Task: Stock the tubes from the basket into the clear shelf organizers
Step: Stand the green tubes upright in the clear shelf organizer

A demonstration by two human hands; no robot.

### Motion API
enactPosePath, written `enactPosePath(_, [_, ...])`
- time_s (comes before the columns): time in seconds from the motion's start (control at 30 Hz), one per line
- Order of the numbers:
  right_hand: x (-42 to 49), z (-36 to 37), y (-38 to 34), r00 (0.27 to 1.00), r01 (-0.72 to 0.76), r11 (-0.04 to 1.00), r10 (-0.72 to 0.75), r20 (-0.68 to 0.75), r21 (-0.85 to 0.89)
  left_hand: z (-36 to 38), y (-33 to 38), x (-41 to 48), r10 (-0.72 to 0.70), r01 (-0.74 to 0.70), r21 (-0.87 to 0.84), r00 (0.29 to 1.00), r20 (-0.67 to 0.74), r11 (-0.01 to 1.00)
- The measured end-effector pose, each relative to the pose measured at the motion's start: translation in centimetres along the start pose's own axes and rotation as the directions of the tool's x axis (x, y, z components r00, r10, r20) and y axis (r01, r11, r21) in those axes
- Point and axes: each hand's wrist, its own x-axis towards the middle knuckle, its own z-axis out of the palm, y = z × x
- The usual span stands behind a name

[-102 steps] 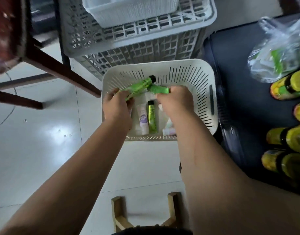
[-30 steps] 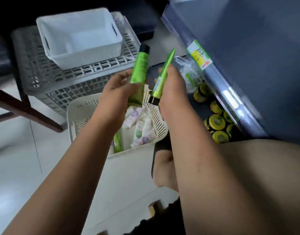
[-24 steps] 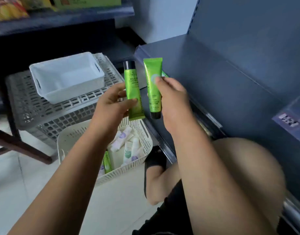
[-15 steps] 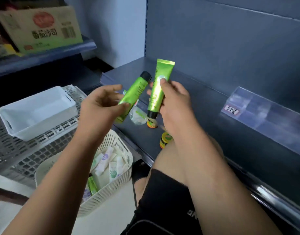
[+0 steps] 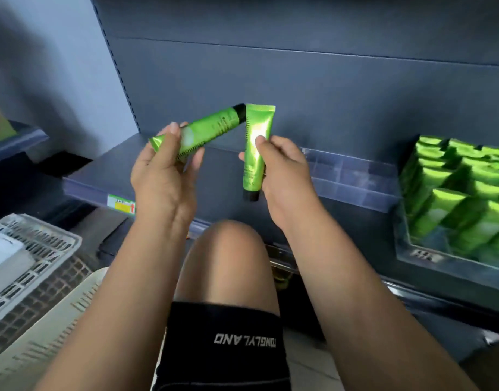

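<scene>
Thumb and curled fingers of the left hand (image 5: 163, 176) pinch a tilted green tube (image 5: 211, 128) near its crimp, while the right hand (image 5: 282, 176) pinches an upright green tube (image 5: 259, 122) mid-body, clear organizer (image 5: 406, 244) well right of both grips; light, soft, glossy, probably safest held mid-body.

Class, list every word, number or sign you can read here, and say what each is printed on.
"ONGYLAND": white, upside down in view, on the black shorts; first letter unclear.
Text on the shelf price tag: too blurred; a red arrow shows.
Print on the tilted green tube and the upright green tube: too blurred.
Text on the clear organizer label: too blurred.
</scene>
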Motion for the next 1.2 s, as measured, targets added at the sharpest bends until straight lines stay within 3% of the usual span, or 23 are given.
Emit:
enactPosePath(0.1, [-0.4,-3.6,-2.4,0.994,0.078,0.996,-0.081,-0.08,-0.039,3.8,-2.4,-1.0,-0.039,0.04,-0.007,0.998,0.051,0.999])
enactPosePath(0.27, [-1.8,-9.4,-6.0,0.957,0.143,0.976,-0.178,-0.229,-0.164,8.3,-5.9,-3.6,-0.185,0.16,0.135,0.963,0.194,0.978])
enactPosePath(0.43, [-4.0,-14.2,-8.4,0.937,0.141,0.937,-0.231,-0.264,-0.319,11.1,-7.9,-5.8,-0.306,0.247,0.248,0.921,0.24,0.937])
enactPosePath(0.63, [-5.7,-17.0,-8.5,0.92,0.147,0.903,-0.274,-0.279,-0.403,13.3,-8.1,-8.3,-0.294,0.238,0.207,0.906,0.304,0.949])
enactPosePath(0.77, [-6.5,-18.1,-8.7,0.909,0.131,0.913,-0.267,-0.321,-0.386,14.4,-8.9,-9.6,-0.27,0.206,0.227,0.914,0.302,0.952])
enactPosePath(0.97, [-8.7,-22.0,-9.6,0.891,0.172,0.882,-0.329,-0.312,-0.438,15.4,-11.1,-12.1,-0.199,0.117,0.196,0.854,0.48,0.974])
enactPosePath(1.2, [-11.3,-27.8,-11.0,0.89,0.189,0.809,-0.38,-0.251,-0.557,16.1,-12.7,-13.4,-0.138,-0.144,0.365,0.75,0.646,0.92])
